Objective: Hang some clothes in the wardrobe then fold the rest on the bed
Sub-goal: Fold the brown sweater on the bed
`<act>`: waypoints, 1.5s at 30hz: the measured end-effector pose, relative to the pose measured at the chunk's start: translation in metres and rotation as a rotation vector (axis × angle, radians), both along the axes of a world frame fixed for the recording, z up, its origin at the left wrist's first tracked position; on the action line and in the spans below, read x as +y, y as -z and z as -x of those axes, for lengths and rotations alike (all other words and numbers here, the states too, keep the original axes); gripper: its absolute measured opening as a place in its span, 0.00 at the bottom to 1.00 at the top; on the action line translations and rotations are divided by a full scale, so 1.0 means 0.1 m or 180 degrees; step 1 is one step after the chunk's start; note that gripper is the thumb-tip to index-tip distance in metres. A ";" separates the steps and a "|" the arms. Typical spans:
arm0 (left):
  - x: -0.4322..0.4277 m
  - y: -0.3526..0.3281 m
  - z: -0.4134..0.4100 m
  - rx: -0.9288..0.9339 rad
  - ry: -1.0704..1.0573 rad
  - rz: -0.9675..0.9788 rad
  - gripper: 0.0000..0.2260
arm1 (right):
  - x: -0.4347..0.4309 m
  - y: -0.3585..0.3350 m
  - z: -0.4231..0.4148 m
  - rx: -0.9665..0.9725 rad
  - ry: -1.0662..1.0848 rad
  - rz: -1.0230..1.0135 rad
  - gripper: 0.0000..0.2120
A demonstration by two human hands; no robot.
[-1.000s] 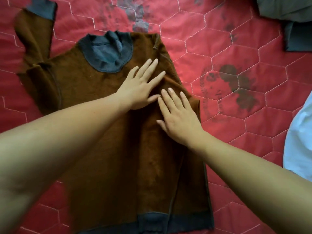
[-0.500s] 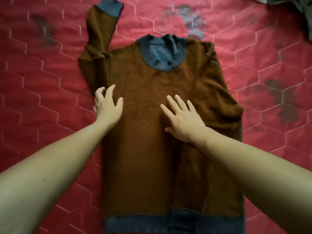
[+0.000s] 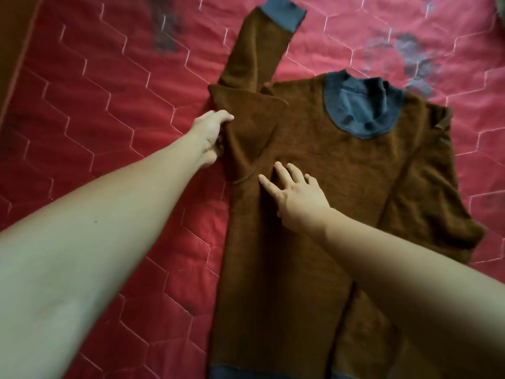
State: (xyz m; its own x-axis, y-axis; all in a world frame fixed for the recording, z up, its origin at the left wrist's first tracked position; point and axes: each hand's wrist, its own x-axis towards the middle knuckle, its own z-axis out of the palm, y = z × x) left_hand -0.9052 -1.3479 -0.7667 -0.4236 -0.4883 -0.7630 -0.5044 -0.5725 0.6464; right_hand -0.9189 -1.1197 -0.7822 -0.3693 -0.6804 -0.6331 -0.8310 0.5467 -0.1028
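A red quilted bed fills the view, and a brown sweater lies flat on it, front up. Half a second ago the left hand hovered at the garment's left edge with its fingers apart. Now its grip is clamped on the cloth below the shoulder, and a flap has turned in over the chest. The right hand remains on the chest, its grip apart and its fingers spread to pin the cloth. The left sleeve points up the bed, blue cuff at the far end. The left-side fold looks just begun, and the sleeve probably has to follow.
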 end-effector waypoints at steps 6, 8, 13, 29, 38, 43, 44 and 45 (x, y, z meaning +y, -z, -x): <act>-0.32 -0.13 -0.03 0.0741 -0.0537 -0.0721 0.14 | -0.07 -0.04 0.02 -0.0046 -0.0005 -0.0148 0.47; -0.35 -0.18 -0.07 0.0830 -0.0438 -0.1026 0.15 | -0.07 -0.03 0.02 -0.0025 -0.0012 -0.0179 0.47; -0.43 -0.19 -0.07 0.0464 -0.0368 -0.0187 0.19 | -0.10 -0.05 0.01 -0.0073 -0.0016 -0.0236 0.47; 1.05 0.17 -1.15 0.1009 0.3701 0.3207 0.12 | -0.34 -0.41 0.50 -0.1354 0.2528 0.1340 0.23; 0.68 -0.01 -0.92 -0.0572 0.0398 0.1949 0.32 | 0.20 -0.34 0.08 0.0074 0.0993 0.2248 0.13; 0.45 -0.06 -1.08 -0.0986 0.3788 0.4650 0.52 | 0.78 -0.29 -0.02 0.0223 -0.1174 0.1955 0.09; 0.48 -0.05 -1.09 -0.0755 0.4310 0.4943 0.48 | 0.87 -0.26 -0.04 0.0126 -0.1110 0.1760 0.10; 0.52 -0.01 -1.11 -0.0464 0.4699 0.5173 0.40 | 0.91 -0.25 -0.07 0.0044 -0.0830 0.1562 0.13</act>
